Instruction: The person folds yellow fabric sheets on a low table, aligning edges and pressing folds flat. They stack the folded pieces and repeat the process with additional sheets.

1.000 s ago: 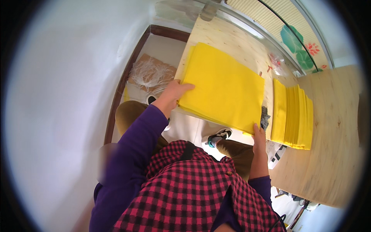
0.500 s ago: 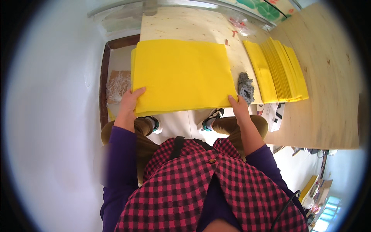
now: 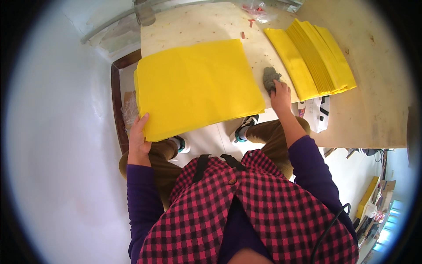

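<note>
Now the left hand [image 3: 140,135] is pinching the near-left corner of the yellow stack [image 3: 198,86] on the bench [image 3: 189,24], thumb on top, and it's holding on alone: the right hand [image 3: 282,97], having just left the near-right corner, is curling its fingers onto the grey clump [image 3: 271,78] beside the folded yellow pile [image 3: 311,61], gripping or merely touching, I can't tell.

White wall [image 3: 61,132] left; pale floor [image 3: 211,141] below; knotty wooden table [image 3: 193,22]; bright window [image 3: 389,226] lower right.
</note>
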`<state>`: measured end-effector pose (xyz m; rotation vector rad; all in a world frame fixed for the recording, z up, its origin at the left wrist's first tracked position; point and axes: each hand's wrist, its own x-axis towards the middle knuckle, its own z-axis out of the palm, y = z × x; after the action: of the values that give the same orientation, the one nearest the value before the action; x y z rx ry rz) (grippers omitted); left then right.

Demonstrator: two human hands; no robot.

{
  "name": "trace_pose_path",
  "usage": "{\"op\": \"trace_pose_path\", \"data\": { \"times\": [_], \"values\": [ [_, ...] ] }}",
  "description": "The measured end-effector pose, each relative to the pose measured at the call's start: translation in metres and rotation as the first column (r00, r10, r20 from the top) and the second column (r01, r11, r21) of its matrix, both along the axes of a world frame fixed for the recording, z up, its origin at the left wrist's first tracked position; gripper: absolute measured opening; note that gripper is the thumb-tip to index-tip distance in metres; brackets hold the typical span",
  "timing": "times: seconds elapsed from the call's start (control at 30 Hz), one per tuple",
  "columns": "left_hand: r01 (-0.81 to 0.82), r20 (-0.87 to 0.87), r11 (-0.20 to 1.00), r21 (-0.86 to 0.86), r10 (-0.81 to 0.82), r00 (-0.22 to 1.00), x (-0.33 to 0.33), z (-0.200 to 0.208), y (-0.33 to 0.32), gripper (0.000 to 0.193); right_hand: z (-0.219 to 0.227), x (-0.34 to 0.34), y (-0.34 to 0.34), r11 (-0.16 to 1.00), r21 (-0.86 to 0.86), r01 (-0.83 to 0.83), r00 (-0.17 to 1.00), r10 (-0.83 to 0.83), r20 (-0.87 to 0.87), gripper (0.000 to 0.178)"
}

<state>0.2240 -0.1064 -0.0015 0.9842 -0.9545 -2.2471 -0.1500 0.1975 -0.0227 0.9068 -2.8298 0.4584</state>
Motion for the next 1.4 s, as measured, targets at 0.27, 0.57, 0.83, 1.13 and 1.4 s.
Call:
{"op": "trace_pose_path", "data": {
  "times": [0.27, 0.57, 0.83, 1.13, 1.4],
  "values": [
    [-0.175, -0.04, 0.978, -0.111, 0.171, 0.984, 0.003, -0.001, 0.013, 0.039, 0.013, -0.02, -0.028, 0.966, -0.05, -0.252, 0.967, 0.25, -0.054, 0.039],
    [-0.057, 0.162, 0.929, -0.366, 0.124, 0.979, 0.0, 0.012, -0.02, 0.062, 0.034, 0.047, -0.029, 0.852, -0.455, -0.261, 0.891, 0.394, 0.227, 0.055],
    [0.057, 0.145, 0.958, -0.28, -0.017, 0.989, -0.046, 0.028, -0.05, 0.056, 0.02, 0.039, -0.051, 0.853, -0.503, -0.137, 0.84, 0.369, 0.397, 0.058],
    [0.045, 0.042, 0.961, -0.274, -0.035, 0.999, -0.066, 0.017, -0.062, 0.042, 0.02, 0.045, -0.053, 0.877, -0.457, -0.15, 0.856, 0.346, 0.383, 0.059],
    [0.124, 0.072, 0.921, -0.37, -0.104, 0.992, -0.052, 0.013, -0.064, 0.05, 0.027, 0.04, -0.044, 0.814, -0.568, -0.123, 0.859, 0.374, 0.35, 0.048]
  ]
}}
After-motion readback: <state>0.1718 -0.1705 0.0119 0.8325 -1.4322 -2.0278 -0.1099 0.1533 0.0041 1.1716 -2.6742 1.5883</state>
